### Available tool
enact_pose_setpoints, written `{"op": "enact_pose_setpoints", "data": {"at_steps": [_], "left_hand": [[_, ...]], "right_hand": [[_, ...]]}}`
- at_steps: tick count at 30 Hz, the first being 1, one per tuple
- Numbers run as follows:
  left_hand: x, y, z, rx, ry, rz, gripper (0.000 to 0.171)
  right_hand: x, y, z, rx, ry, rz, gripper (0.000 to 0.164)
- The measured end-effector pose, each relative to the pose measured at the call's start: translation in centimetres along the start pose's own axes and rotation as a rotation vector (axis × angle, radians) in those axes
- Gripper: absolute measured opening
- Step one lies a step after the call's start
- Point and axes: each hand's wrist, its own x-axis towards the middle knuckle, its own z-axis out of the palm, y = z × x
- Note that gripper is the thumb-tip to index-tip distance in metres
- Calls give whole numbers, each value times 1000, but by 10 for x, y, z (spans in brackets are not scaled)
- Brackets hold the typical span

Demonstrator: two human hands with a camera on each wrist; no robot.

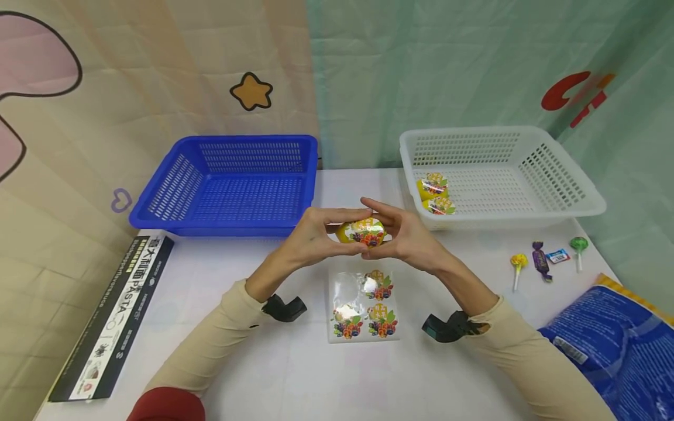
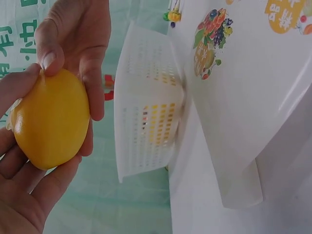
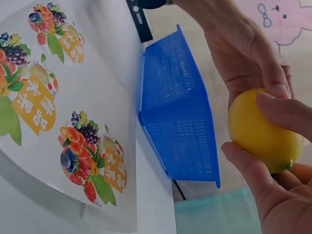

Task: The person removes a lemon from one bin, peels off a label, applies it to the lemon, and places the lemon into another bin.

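Between both hands, over the table, is a yellow lemon (image 1: 347, 233) with a fruit-print sticker (image 1: 370, 233) on its upper side. My left hand (image 1: 313, 237) grips one end with thumb and fingers. At the other end, my right hand (image 1: 404, 235) holds it the same way, its thumb meeting the left thumb at the near side. In the left wrist view the lemon (image 2: 53, 119) shows its bare yellow skin, with a clear sticker edge at its side. Below the hands lies a sticker sheet (image 1: 344, 286) with three fruit stickers and a blank spot at upper left.
A blue basket (image 1: 221, 228) stands at back left. The white basket (image 1: 505, 215) at back right contains two stickered lemons (image 1: 434, 193). To the right are lollipops (image 1: 518, 260), wrapped candies (image 1: 540, 260) and a blue bag (image 1: 621, 339). A pasta box (image 1: 113, 316) lies left.
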Motion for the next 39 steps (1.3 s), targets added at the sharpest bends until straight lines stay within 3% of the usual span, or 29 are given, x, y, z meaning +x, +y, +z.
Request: {"op": "enact_pose_setpoints", "data": {"at_steps": [11, 18, 22, 29, 32, 35, 39], "left_hand": [[0, -1, 6, 48, -14, -88, 51], [-2, -5, 5, 53, 39, -107, 50], [-4, -7, 4, 35, 64, -137, 50], [-5, -9, 4, 8, 75, -168, 50], [-5, -10, 4, 9, 76, -169, 49], [-5, -10, 5, 20, 77, -170, 49], [-5, -11, 5, 18, 74, -177, 48]], "right_hand": [[-11, 11, -11, -146, -78, 77, 88], [-31, 13, -40, -192, -59, 93, 66], [-51, 10, -69, -246, 51, 74, 51], [-89, 0, -125, -274, 358, 50, 37], [-102, 0, -153, -138, 427, 4, 35], [-114, 3, -185, 106, 481, -34, 34], [-132, 14, -230, 245, 692, -39, 38]]}}
